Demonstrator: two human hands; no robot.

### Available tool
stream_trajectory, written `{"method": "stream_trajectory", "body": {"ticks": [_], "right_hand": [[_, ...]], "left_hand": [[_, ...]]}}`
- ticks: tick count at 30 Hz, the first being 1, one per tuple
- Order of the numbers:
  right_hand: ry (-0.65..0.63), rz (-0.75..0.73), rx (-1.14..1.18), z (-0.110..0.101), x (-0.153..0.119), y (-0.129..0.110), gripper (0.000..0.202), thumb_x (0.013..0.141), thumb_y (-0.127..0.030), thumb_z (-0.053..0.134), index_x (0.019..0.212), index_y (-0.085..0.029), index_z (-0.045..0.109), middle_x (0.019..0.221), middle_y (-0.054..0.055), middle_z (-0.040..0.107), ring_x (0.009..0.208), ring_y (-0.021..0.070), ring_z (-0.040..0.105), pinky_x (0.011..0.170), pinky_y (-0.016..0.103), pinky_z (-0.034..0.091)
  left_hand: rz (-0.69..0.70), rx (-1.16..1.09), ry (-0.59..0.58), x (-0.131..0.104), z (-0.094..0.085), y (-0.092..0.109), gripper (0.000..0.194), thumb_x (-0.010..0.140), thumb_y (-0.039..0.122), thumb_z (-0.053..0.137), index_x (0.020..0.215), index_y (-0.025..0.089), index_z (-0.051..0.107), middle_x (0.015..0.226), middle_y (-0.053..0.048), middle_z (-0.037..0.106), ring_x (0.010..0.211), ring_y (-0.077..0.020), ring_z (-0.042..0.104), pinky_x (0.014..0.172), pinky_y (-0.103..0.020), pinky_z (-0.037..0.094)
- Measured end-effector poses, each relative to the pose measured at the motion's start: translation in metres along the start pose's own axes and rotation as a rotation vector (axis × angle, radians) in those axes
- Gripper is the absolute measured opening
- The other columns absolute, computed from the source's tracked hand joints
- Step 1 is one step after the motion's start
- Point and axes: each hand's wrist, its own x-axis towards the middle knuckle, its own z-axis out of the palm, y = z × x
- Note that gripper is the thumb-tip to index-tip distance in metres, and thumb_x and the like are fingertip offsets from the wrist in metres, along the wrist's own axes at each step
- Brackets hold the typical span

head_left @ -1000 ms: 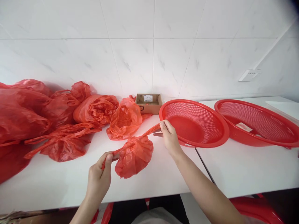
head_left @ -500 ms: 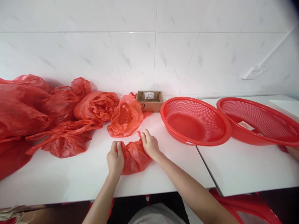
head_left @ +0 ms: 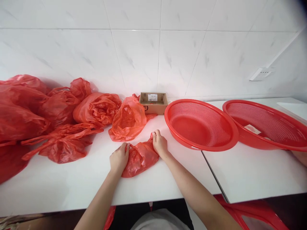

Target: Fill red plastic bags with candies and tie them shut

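Observation:
A thin red plastic bag rests on the white table near its front edge, slack and crumpled; what is inside cannot be seen. My left hand pinches the bag's upper left edge. On the other side my right hand grips its upper right corner, a bit of red plastic poking out above the thumb. Just behind lies a second red plastic bag with its mouth spread wide. To the left sits a knotted red bag with long handles trailing.
Several full red bags are heaped at the left. A small cardboard box stands by the tiled wall. Two red plastic colanders, a near one and a far one, fill the right side. Another person's arm shows at the right edge.
My hands have moved slightly apart, stretching the bag's top wider. My right hand has gone up and to the right. The view has shifted a little.

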Motion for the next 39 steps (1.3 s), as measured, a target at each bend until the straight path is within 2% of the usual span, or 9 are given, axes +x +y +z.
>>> {"method": "stream_trajectory", "body": {"ticks": [3,7,15,22,25,28,31,35,39], "right_hand": [[0.007,-0.021,0.060,-0.002,-0.001,0.000,0.028,0.101,-0.037,0.026,0.100,-0.022,0.049,0.076,0.002,0.067,0.066,0.0180,0.061,0.058,0.026,0.028],[0.003,-0.065,0.163,-0.004,-0.005,0.001,0.020,0.095,-0.042,0.044,0.101,-0.024,0.049,0.080,-0.002,0.070,0.069,0.0166,0.063,0.061,0.024,0.035],[0.057,0.011,0.277,-0.003,0.010,0.008,0.022,0.090,-0.022,0.047,0.111,-0.022,0.053,0.098,0.003,0.072,0.086,0.0153,0.066,0.076,0.025,0.045],[0.048,0.091,0.271,0.002,0.044,0.007,0.022,0.086,-0.010,0.047,0.091,-0.021,0.065,0.094,0.003,0.071,0.086,0.0170,0.064,0.079,0.028,0.046],[0.050,0.135,0.272,0.004,0.054,0.004,0.017,0.090,-0.014,0.050,0.095,-0.018,0.065,0.095,0.005,0.069,0.089,0.0172,0.063,0.083,0.032,0.047],[0.031,0.160,0.292,0.007,0.060,0.003,0.017,0.094,-0.028,0.055,0.100,-0.015,0.064,0.098,0.005,0.066,0.090,0.0164,0.063,0.083,0.036,0.051],[-0.001,0.161,0.344,0.009,0.062,0.005,0.024,0.094,-0.036,0.056,0.103,-0.014,0.063,0.100,0.005,0.065,0.086,0.0151,0.063,0.079,0.035,0.053],[-0.017,0.114,0.437,0.004,0.053,0.008,0.021,0.097,-0.021,0.043,0.109,-0.016,0.060,0.095,0.004,0.067,0.074,0.0129,0.064,0.071,0.030,0.053],[0.077,-0.008,0.458,-0.011,0.020,0.010,0.038,0.091,-0.014,0.036,0.126,-0.021,0.049,0.126,0.010,0.058,0.106,0.0179,0.059,0.091,0.036,0.047]], "left_hand": [[0.005,-0.019,0.014,0.000,0.000,0.000,0.034,0.097,0.042,0.034,0.096,0.023,0.062,0.090,-0.009,0.073,0.075,-0.0250,0.065,0.060,-0.029,0.033],[0.032,-0.113,0.057,-0.004,-0.004,-0.002,0.035,0.098,0.042,0.031,0.092,0.023,0.060,0.085,-0.006,0.071,0.072,-0.0223,0.063,0.061,-0.029,0.037],[0.196,-0.290,0.158,-0.040,-0.017,-0.015,0.032,0.098,0.037,0.032,0.078,0.022,0.052,0.085,-0.005,0.063,0.084,-0.0211,0.056,0.078,-0.031,0.043],[0.286,-0.342,0.155,-0.077,-0.031,-0.032,0.032,0.097,0.035,0.037,0.071,0.023,0.052,0.076,-0.003,0.059,0.080,-0.0216,0.052,0.073,-0.032,0.042],[0.353,-0.378,0.114,-0.094,-0.039,-0.028,0.030,0.097,0.031,0.040,0.069,0.023,0.049,0.076,-0.003,0.059,0.080,-0.0207,0.051,0.072,-0.031,0.041],[0.416,-0.449,0.048,-0.109,-0.045,-0.019,0.029,0.097,0.027,0.040,0.069,0.022,0.047,0.076,-0.002,0.058,0.080,-0.0200,0.051,0.071,-0.030,0.040],[0.346,-0.531,0.020,-0.116,-0.048,-0.013,0.031,0.097,0.032,0.040,0.069,0.022,0.047,0.075,-0.002,0.055,0.076,-0.0190,0.051,0.069,-0.029,0.040],[0.071,-0.693,0.042,-0.104,-0.046,-0.007,0.036,0.098,0.045,0.034,0.074,0.022,0.050,0.079,-0.002,0.056,0.077,-0.0188,0.053,0.072,-0.030,0.042],[0.051,-0.761,0.125,-0.082,-0.036,0.000,0.036,0.096,0.050,0.031,0.097,0.023,0.055,0.110,-0.007,0.058,0.110,-0.0241,0.054,0.093,-0.036,0.042]]}}
